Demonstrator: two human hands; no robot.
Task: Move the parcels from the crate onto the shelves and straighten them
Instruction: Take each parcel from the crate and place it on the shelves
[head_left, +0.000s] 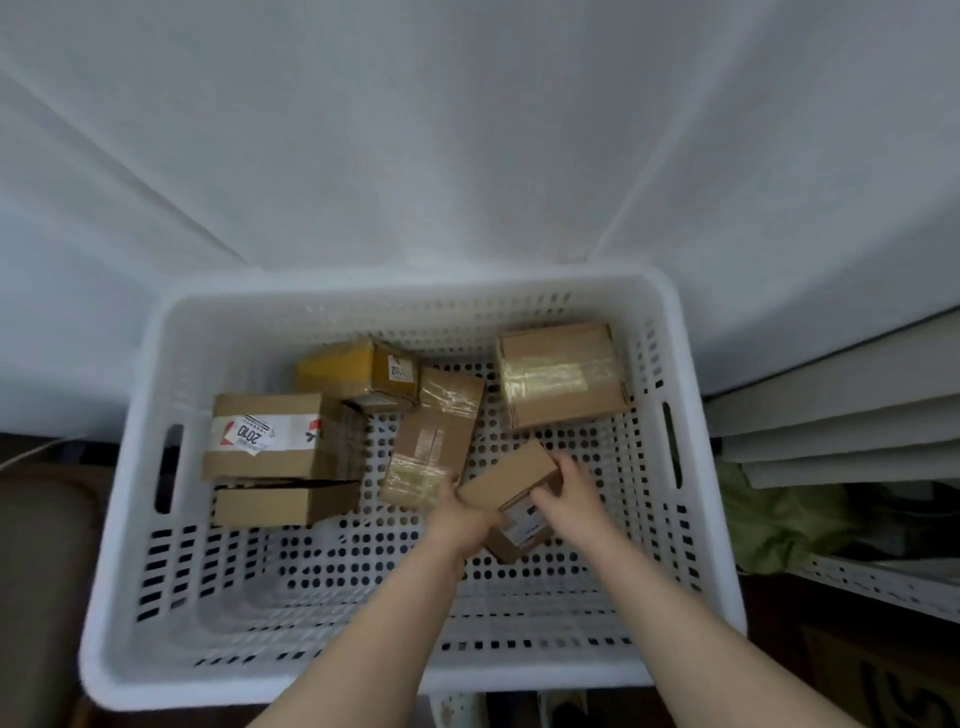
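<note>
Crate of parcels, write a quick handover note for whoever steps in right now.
Left hand and right hand: both gripping one small parcel from either side, low inside the white crate.
Also in the crate: the 2010-labelled box, a flat box in front of it, a yellow-taped box, a long taped box, a big box.
Shelves to the right.
Left: shelve all six, straighten.

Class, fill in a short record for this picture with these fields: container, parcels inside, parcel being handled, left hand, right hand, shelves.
container: white perforated crate
parcels inside: six brown cardboard boxes
parcel being handled: small box, tilted, near the crate's middle
left hand: left hand gripping the box's left end
right hand: right hand gripping its right side
shelves: white shelves at the right edge
</note>
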